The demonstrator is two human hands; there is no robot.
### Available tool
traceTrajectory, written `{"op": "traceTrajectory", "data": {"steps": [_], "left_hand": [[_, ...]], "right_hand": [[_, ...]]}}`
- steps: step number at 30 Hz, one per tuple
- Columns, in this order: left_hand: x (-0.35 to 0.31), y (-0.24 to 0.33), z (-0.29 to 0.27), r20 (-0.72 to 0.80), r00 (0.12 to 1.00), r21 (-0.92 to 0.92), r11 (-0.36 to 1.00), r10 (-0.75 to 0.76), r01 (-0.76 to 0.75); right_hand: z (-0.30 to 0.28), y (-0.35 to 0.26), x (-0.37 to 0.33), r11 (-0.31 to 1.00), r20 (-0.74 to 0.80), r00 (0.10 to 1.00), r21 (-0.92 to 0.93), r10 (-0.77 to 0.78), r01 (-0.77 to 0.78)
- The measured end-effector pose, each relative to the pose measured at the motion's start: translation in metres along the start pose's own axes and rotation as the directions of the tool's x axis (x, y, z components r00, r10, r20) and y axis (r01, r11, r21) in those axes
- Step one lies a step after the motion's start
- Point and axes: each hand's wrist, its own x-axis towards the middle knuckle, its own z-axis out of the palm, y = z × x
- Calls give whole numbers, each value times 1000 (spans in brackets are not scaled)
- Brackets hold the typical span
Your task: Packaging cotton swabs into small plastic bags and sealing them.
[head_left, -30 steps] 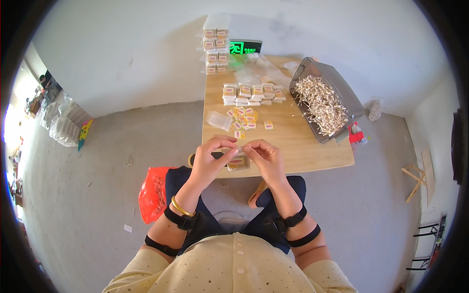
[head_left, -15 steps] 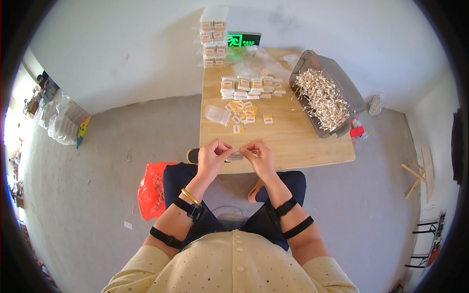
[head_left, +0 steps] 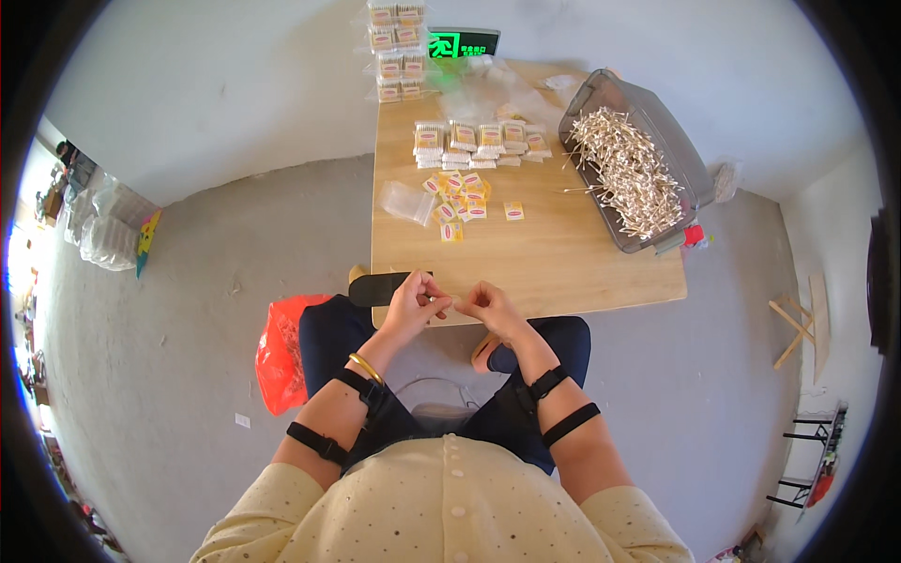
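Observation:
My left hand point(head_left: 416, 304) and my right hand point(head_left: 490, 308) are close together over the table's near edge, a small gap between their fingertips. The left fingers are curled closed; a small pale bit shows at their tips, too small to name. My right thumb and forefinger are pinched together, and what they hold, if anything, cannot be made out. Beyond the hands lie a loose pile of small yellow-and-white printed cards point(head_left: 460, 195), one separate card point(head_left: 513, 211) and a stack of clear plastic bags point(head_left: 407, 203). Farther back are stacked packs of cotton swabs point(head_left: 490, 141).
A grey plastic bin point(head_left: 690, 155) holding many loose cotton swabs point(head_left: 629, 174) lies tilted at the table's right. Bagged swab packs point(head_left: 398, 66) are stacked at the back left, beside a green-lit sign point(head_left: 464, 43). A red plastic bag point(head_left: 280, 361) stands left of my leg.
My fingertips have drawn slightly apart; before, they met over a small clear piece. The whole view has shifted, with the table higher in it, and more of a black flat thing shows beside my left hand.

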Motion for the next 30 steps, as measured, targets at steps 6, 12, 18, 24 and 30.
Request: {"op": "traceTrajectory", "data": {"steps": [6,12,18,24,30], "left_hand": [[17,8,-6,39,998,21,999,-46,45],[15,11,-8,75,996,-148,987,-53,64],[-14,23,-12,-12,951,470,842,309,-267],[-38,62,-8,48,994,-75,993,95,-91],[-69,97,-11,40,968,-52,968,246,-244]], "right_hand": [[-1,-6,10,997,-24,998,-34,-63,62],[2,-14,20,984,-40,986,-73,-164,161],[9,-54,-3,994,-1,996,59,-92,92],[-1,-97,-34,956,76,989,275,-127,102],[-6,-124,-70,959,110,967,199,-229,204]]}}
